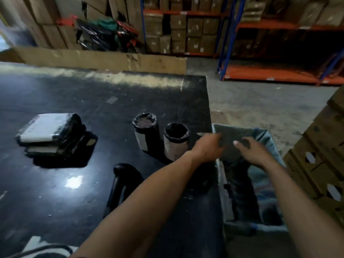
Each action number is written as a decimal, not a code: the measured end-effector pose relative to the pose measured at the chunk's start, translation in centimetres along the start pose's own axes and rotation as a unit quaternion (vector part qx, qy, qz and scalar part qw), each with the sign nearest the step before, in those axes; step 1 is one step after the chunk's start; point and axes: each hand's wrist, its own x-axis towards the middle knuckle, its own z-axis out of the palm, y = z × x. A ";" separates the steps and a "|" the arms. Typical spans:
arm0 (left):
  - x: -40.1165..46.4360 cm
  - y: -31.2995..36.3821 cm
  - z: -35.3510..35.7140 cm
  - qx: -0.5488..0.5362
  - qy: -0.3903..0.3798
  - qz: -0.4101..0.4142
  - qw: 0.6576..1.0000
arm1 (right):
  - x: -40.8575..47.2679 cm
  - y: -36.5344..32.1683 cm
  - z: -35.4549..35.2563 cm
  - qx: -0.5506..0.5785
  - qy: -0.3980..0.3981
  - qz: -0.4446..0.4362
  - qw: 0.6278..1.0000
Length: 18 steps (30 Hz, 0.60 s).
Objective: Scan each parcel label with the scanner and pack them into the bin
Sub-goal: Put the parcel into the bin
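Over the grey-blue bin at the table's right edge hover both my hands. My left hand is at the bin's left rim, blurred, fingers stretched out with nothing seen in them. My right hand is above the bin's middle, fingers spread, empty. A dark parcel lies inside the bin below them. Two upright black-wrapped cylinder parcels stand just left of my left hand. Two flat black parcels with white labels are stacked at the far left. The black scanner rests on the table under my left forearm.
The black table ends at the bin. Stacked cardboard cartons stand right of the bin. A long cardboard sheet borders the table's far side. Orange-and-blue shelving with boxes lines the back, across bare concrete floor.
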 end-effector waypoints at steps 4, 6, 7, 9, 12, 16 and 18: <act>-1.0 0.0 -9.3 -0.066 0.153 0.044 0.985 | -2.7 -9.3 -1.9 0.017 0.108 -0.080 0.991; -2.2 -2.1 -14.4 -0.058 0.221 0.043 0.972 | -4.1 -14.1 -1.4 0.029 0.128 -0.116 0.985; -3.0 -3.5 -16.9 -0.044 0.248 0.031 0.967 | -4.9 -16.3 -0.8 0.035 0.129 -0.137 0.982; -4.8 -7.1 -21.4 -0.019 0.284 -0.012 0.959 | -6.2 -20.4 1.3 0.044 0.117 -0.183 0.975; -8.6 -13.5 -27.0 0.027 0.305 -0.088 0.948 | -8.3 -25.5 5.4 0.026 0.090 -0.235 0.968; -14.6 -22.3 -31.9 0.099 0.284 -0.198 0.933 | -10.7 -29.6 11.6 -0.059 -0.006 -0.248 0.967; -17.3 -26.3 -33.5 0.134 0.274 -0.268 0.914 | -11.9 -30.2 15.1 -0.152 -0.047 -0.238 0.958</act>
